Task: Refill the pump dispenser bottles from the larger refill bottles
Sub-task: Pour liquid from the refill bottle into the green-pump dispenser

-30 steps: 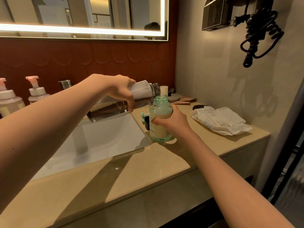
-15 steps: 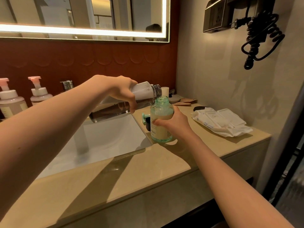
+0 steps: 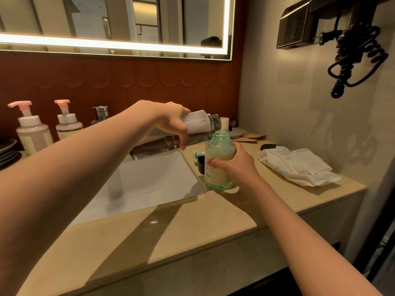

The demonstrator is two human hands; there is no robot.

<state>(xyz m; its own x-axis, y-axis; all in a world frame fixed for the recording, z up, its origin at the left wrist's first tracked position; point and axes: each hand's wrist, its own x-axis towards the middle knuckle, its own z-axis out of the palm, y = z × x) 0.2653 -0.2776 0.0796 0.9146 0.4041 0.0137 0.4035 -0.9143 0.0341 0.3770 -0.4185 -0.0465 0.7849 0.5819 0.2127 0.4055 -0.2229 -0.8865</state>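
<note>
Step in hand: the person is pouring from the tipped refill bottle [image 3: 198,127] into the open neck of the green dispenser bottle [image 3: 220,161], which looks a little over half full.
Next move: likely calling for a steady tilt, then righting the refill bottle before the level is reaching the neck.
Left hand [image 3: 171,122]: curling closed round the refill bottle near its shoulder, holding its mouth just above the green rim.
Right hand [image 3: 237,165]: wrapping the green bottle's side, steadying it upright on the tabletop [image 3: 192,227] beside the sink [image 3: 149,184].
Pump head [image 3: 197,155]: lying just behind the green bottle, waiting to go back on.
</note>
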